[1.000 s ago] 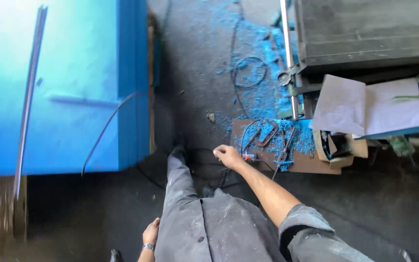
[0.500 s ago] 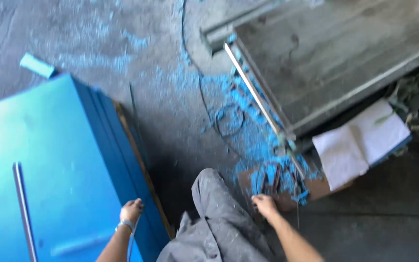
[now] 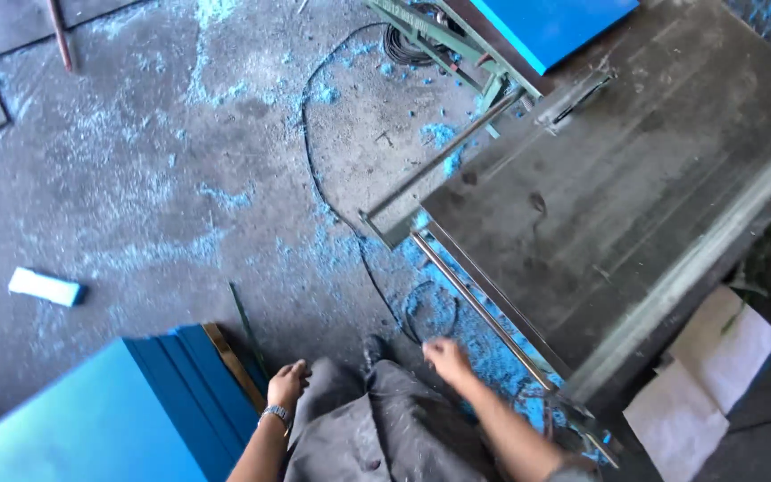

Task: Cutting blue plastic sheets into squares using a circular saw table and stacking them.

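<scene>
My left hand (image 3: 287, 386), with a watch on the wrist, hangs with fingers loosely curled beside the edge of a stack of blue panels (image 3: 109, 415) at the lower left. It holds nothing. My right hand (image 3: 446, 360) is out in front of my grey trouser leg (image 3: 377, 428), fingers loosely bent and empty, just left of the round steel rail (image 3: 484, 314) along the front of a grey metal machine table (image 3: 617, 196). A dark shoe (image 3: 375, 348) shows between the hands.
Blue shavings (image 3: 484, 339) and dust cover the concrete floor. A black cable (image 3: 314, 170) snakes across it. A pale blue block (image 3: 45, 286) lies at the left. White sheets (image 3: 707, 384) lie at the lower right. Another blue panel (image 3: 551, 25) rests on a green frame at the top.
The view has swung up and to the right, so the machine table now fills the right side. My left hand has come closer to my leg; my right hand has lifted off the cardboard.
</scene>
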